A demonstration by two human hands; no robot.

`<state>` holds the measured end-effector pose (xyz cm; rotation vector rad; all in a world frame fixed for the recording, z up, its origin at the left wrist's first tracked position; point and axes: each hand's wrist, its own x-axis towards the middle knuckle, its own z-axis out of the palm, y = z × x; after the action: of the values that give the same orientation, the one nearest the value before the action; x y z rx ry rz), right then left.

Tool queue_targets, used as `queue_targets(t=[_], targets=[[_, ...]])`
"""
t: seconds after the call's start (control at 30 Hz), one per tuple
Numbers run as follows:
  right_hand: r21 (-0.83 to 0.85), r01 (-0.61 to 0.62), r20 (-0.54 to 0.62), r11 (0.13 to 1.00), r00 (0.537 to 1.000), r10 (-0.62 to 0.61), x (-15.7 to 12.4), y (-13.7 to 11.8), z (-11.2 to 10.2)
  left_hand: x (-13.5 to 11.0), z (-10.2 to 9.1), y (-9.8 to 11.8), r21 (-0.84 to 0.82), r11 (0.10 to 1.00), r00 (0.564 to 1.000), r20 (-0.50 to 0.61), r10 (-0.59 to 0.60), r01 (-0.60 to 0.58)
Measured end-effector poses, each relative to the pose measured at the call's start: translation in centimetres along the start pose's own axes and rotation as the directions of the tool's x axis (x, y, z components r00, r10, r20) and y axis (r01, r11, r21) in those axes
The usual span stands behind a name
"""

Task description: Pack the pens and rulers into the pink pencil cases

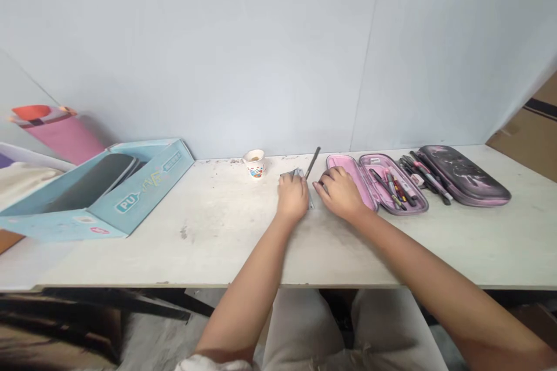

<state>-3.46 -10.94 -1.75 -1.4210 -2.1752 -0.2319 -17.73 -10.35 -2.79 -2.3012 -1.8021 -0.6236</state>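
Near the middle of the table, my left hand is closed, its fingers bent over a thin grey flat piece that shows at the hand's edges. A slim dark stick, perhaps a pen or pencil, slants up beside those fingertips; its lower end meets the hand and which hand supports it cannot be seen. My right hand is a little to the right, with curled fingers and the thumb drawn in; whatever is between them is too small to name. Close beside it lies an open pink pencil case with several pens inside.
A printed paper cup stands near the wall. At the left is a light blue box with a dark case in it, and a pink roll behind. Loose pens and a closed black pencil case lie at the right.
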Motion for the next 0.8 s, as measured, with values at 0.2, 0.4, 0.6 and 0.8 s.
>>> queue_targets(t=[0.2, 0.4, 0.6, 0.8], targets=[[0.345, -0.117, -0.124, 0.931, 0.978, 0.168, -0.8, 2.7, -0.8, -0.1, -0.6, 4.3, -0.393, 0.902, 0.982, -0.021, 0.186, -0.179], [0.085, -0.260, -0.197, 0.962, 0.942, 0.272, -3.7, 8.8, -4.1, 0.9, -0.2, 9.8, -0.422, 0.851, 0.931, 0.042, 0.364, -0.313], [-0.226, -0.410, -0.145, 0.883, 0.911, 0.386, -7.4, 13.9, -5.2, 1.7, 1.3, 14.6, -0.257, 0.876, 0.876, 0.158, 0.456, -0.409], [-0.178, -0.428, -0.103, 0.886, 0.903, 0.416, -8.5, 15.3, -4.2, 2.4, 2.6, 16.2, -0.180, 0.881, 0.848, 0.242, 0.471, -0.438]])
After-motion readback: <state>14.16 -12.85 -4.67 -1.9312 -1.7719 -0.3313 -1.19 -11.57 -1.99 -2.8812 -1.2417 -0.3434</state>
